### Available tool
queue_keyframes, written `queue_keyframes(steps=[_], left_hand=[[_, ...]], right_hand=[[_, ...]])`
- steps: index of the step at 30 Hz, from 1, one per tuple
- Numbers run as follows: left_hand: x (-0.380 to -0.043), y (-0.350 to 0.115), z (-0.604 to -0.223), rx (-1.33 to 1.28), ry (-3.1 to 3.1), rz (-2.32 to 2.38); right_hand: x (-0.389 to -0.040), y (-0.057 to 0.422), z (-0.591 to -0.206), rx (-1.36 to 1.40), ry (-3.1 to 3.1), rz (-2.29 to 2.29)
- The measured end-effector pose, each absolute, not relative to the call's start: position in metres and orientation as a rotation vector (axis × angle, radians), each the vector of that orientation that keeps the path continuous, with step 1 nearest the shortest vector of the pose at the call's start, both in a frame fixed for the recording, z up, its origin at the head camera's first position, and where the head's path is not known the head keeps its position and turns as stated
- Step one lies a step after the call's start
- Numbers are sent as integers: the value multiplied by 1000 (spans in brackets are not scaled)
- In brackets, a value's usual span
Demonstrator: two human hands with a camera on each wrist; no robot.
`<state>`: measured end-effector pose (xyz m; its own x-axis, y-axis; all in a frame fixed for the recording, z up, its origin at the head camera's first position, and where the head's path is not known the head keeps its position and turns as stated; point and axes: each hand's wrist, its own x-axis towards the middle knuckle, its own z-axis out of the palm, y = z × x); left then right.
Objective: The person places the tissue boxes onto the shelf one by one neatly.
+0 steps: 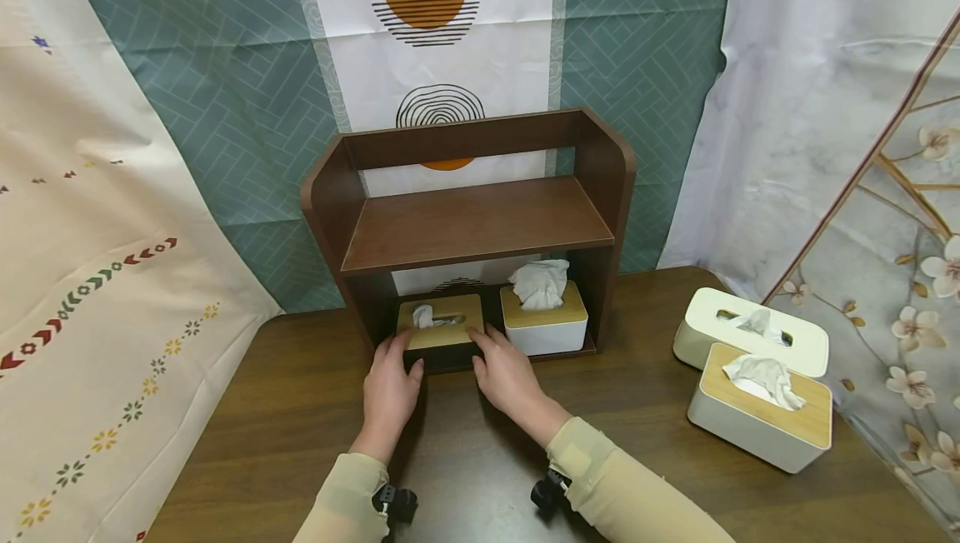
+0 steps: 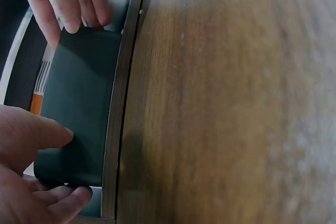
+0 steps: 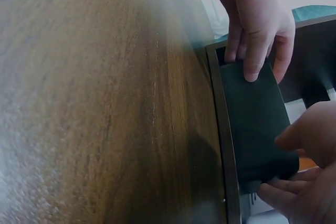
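Observation:
A dark green tissue box (image 1: 446, 356) with a wooden lid and a tuft of tissue stands in the left part of the shelf's lower level. At its left end my left hand (image 1: 392, 393) grips it, thumb on the front face and fingers round the side. My right hand (image 1: 513, 380) holds the opposite end the same way. In the left wrist view, the box's dark front (image 2: 79, 93) spans between both hands, just behind the shelf's bottom edge (image 2: 119, 93). The right wrist view shows this front face (image 3: 257, 119) too, with a thumb pressed on it from each end.
To the right on the same level is a white tissue box (image 1: 546, 331) with a wooden lid. The brown shelf (image 1: 480, 222) has a bare upper board. On the table's right side sit an all-white tissue box (image 1: 693, 322) and another wooden-lidded one (image 1: 757, 426).

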<state>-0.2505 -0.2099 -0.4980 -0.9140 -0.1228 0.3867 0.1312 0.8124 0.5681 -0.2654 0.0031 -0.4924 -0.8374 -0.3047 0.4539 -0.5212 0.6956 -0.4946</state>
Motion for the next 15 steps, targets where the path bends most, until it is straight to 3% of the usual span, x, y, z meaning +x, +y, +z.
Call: queue_keyframes(steps=[7,15], left_hand=[[-247,-209,-495,-13,-2604,-845],[-234,-205,-488,-55,-2594,-816]], right_hand=[[-283,5,-526,676,-2502,879],[-257,7,-505,681,-2529,949]])
